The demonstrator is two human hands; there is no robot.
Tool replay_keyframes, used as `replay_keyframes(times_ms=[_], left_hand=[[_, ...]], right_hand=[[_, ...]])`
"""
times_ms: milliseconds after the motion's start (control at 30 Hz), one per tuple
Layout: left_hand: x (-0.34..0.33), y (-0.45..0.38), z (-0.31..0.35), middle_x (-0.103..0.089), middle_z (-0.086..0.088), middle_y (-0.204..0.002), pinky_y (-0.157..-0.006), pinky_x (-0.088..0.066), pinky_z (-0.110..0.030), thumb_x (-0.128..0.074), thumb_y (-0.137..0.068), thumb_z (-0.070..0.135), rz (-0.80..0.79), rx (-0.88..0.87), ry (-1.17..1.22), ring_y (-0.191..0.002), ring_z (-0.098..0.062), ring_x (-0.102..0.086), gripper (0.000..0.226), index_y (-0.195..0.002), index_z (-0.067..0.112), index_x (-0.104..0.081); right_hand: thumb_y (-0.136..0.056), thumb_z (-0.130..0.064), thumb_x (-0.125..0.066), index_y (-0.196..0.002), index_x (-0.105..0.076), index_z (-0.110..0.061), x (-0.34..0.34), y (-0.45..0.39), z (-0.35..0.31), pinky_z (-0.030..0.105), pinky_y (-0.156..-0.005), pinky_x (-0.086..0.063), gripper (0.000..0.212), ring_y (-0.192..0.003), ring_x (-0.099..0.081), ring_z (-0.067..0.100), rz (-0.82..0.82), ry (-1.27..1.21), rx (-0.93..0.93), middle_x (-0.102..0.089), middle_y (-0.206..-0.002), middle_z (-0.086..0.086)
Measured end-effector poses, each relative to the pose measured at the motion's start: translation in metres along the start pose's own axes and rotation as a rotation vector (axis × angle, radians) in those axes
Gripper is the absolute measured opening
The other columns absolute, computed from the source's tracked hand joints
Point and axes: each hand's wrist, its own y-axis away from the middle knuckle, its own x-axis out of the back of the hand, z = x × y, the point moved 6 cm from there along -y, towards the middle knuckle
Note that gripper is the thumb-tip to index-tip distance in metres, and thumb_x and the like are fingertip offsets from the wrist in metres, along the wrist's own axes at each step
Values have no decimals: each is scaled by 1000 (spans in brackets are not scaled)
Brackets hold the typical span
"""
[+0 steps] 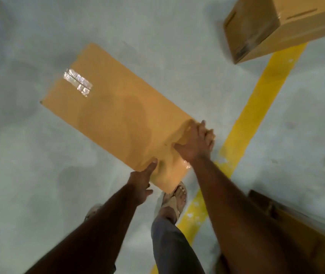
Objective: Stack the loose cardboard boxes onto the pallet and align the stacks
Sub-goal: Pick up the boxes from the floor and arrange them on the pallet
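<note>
Grey concrete floor (pixel 39 194) fills the head view, crossed by a yellow line (pixel 256 107) running from 1 o'clock towards 6. A long box (pixel 116 115) is held above the floor at centre, gripped at its near end: the left hand (pixel 141 184) is clamped on the 7 o'clock corner, the right hand (pixel 197 143) closed over the 4 o'clock edge. A second box (pixel 276 28) sits at 1 o'clock. No pallet is seen. The carrying step appears in hand; next, the box would need to be taken to the pallet and squared up.
</note>
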Motion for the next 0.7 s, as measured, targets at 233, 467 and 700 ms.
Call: replay_keyframes(times_ms=[233, 467, 700], left_hand=[[28, 15, -20, -64, -7, -136, -104, -53, -51, -88, -82, 28, 106, -140, 178, -121, -31, -62, 72, -142, 15, -50], [131, 186, 21, -64, -8, -141, -110, -47, -57, -73, -95, 34, 12, -366, 83, -126, -35, -63, 66, -152, 20, -44], [186, 368, 64, -68, -7, -136, -104, -52, -57, -73, -94, 31, -313, -404, -280, -122, -35, -66, 64, -152, 24, -46]], right_hand=[[-55, -104, -46, -144, -52, -35, 22, -14, 15, 48, -105, -37, 113, -132, -51, 33, -36, 358, 12, -57, -137, 8], [-72, -43, -93, -143, -62, -31, 66, 166, -43, 39, -105, -56, 79, -111, -72, 10, -232, -702, 49, -75, -123, -10], [-83, -42, -83, -127, -70, -36, 137, 412, -84, 32, -87, -58, 47, -101, -75, 11, 32, -1140, -86, -79, -110, -13]])
